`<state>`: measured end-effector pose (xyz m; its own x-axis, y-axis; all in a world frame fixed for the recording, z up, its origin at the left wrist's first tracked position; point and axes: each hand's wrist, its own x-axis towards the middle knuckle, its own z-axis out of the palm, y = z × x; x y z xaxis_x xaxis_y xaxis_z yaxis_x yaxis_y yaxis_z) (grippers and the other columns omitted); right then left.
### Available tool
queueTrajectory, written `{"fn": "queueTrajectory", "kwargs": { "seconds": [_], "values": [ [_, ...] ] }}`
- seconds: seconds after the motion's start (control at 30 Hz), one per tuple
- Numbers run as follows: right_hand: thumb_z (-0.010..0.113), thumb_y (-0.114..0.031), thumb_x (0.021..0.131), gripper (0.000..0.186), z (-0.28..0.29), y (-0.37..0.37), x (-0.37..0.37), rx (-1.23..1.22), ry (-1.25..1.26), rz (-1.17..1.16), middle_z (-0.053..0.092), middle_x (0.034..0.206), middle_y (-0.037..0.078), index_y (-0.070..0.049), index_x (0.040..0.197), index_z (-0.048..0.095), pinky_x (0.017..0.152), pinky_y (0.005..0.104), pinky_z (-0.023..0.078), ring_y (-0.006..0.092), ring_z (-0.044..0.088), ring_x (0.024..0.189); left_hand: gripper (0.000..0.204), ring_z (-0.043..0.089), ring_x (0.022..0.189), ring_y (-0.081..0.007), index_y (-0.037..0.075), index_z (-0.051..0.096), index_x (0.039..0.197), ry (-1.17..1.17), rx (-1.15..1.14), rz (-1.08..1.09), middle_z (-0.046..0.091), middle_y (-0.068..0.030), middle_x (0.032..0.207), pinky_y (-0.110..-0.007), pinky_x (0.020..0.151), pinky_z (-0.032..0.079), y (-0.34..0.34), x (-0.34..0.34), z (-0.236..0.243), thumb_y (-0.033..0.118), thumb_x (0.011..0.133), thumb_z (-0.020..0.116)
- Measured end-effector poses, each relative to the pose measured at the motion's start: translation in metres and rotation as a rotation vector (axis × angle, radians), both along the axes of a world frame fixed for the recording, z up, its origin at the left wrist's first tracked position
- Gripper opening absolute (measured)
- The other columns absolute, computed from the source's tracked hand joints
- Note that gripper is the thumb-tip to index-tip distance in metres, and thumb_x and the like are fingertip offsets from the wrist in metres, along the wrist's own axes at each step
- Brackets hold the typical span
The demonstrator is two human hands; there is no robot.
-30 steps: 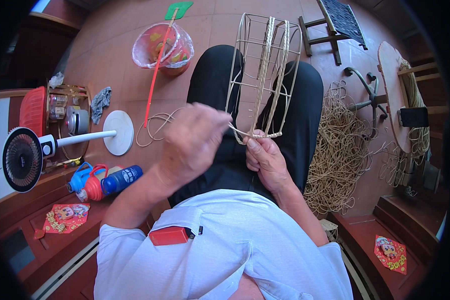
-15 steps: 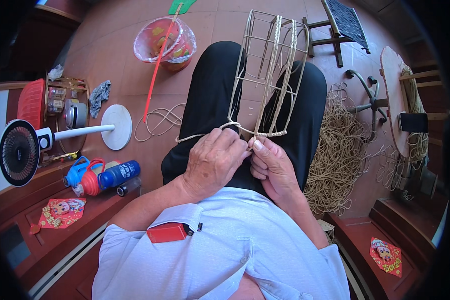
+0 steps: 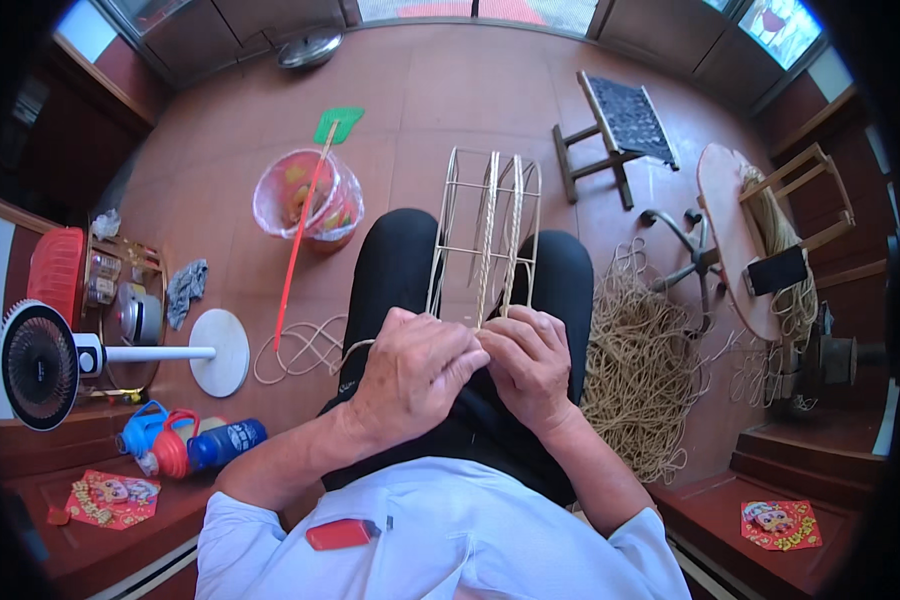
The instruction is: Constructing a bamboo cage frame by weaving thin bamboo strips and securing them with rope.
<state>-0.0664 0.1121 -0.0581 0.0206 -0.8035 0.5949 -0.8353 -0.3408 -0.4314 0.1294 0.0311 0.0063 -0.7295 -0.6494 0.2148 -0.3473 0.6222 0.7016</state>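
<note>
A red flat object is seen at the chest of the light shirt. Above it, the left hand and the right hand are brought together over the lap, fingers curled narrowly and pinched on pale cane strands at the near edge of a wire frame. The frame is propped on the black-trousered knees and is partly wound with cane. A loose cane strand is trailed to the floor on the left; a heap of cane is piled on the right. Farther left, a white fan is laid down. Beyond, a pink lined bin and a folding stool are shown.
</note>
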Motion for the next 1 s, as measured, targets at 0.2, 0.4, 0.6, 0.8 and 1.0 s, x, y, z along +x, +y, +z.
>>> {"fn": "queueTrajectory", "kwargs": {
  "seconds": [0.2, 0.4, 0.6, 0.8, 1.0],
  "values": [
    [0.078, 0.001, 0.091, 0.017, -0.008, -0.050, -0.019, 0.066, -0.142, -0.002, 0.076, 0.099, 0.011, -0.007, 0.106, 0.076, 0.085, 0.0455, 0.058, 0.0342, 0.072, 0.097, 0.021, 0.068, 0.078, -0.0265, 0.006, 0.075, 0.092, 0.083, -0.017, 0.064, 0.069, -0.0081, 0.078, -0.041, 0.086, 0.046, -0.028, -0.015, 0.019, 0.025, 0.102, 0.077],
    [0.081, 0.000, 0.092, 0.016, -0.007, -0.053, -0.025, 0.066, -0.160, -0.048, 0.077, 0.101, 0.010, -0.006, 0.105, 0.078, 0.087, 0.0413, 0.058, 0.0327, 0.073, 0.099, 0.023, 0.066, 0.075, -0.0248, 0.009, 0.074, 0.087, -0.159, 0.033, 0.280, 0.069, -0.0052, 0.078, -0.039, 0.082, 0.047, 0.010, 0.099, -0.054, 0.025, 0.093, 0.089],
    [0.082, -0.003, 0.094, 0.014, -0.008, -0.055, -0.022, 0.055, -0.178, -0.028, 0.078, 0.101, 0.008, -0.006, 0.107, 0.078, 0.085, 0.0397, 0.057, 0.0304, 0.073, 0.096, 0.033, 0.076, 0.096, -0.0452, 0.004, 0.076, 0.093, -0.887, 0.490, 0.732, 0.078, -0.0227, 0.096, -0.058, 0.083, 0.057, 0.125, 0.341, -0.190, 0.037, 0.100, 0.077],
    [0.081, -0.003, 0.094, 0.014, -0.007, -0.053, -0.016, 0.108, -0.215, -0.013, 0.078, 0.101, 0.009, -0.006, 0.108, 0.078, 0.086, 0.0403, 0.057, 0.0309, 0.073, 0.097, 0.054, 0.080, 0.113, -0.0362, 0.010, 0.086, 0.116, -1.451, 1.011, 0.811, 0.085, -0.0165, 0.112, -0.046, 0.098, 0.062, 0.213, 0.498, -0.219, 0.047, 0.078, 0.096],
    [0.080, 0.000, 0.092, 0.016, -0.010, -0.057, -0.013, 0.096, -0.214, -0.002, 0.077, 0.103, 0.012, -0.004, 0.108, 0.078, 0.088, 0.0426, 0.057, 0.0336, 0.073, 0.098, 0.024, 0.074, 0.085, -0.0185, 0.003, 0.079, 0.099, -0.374, 0.869, 0.503, 0.081, -0.0081, 0.095, -0.037, 0.077, 0.058, 0.057, 0.376, -0.267, 0.025, 0.094, 0.085]
  ]
}}
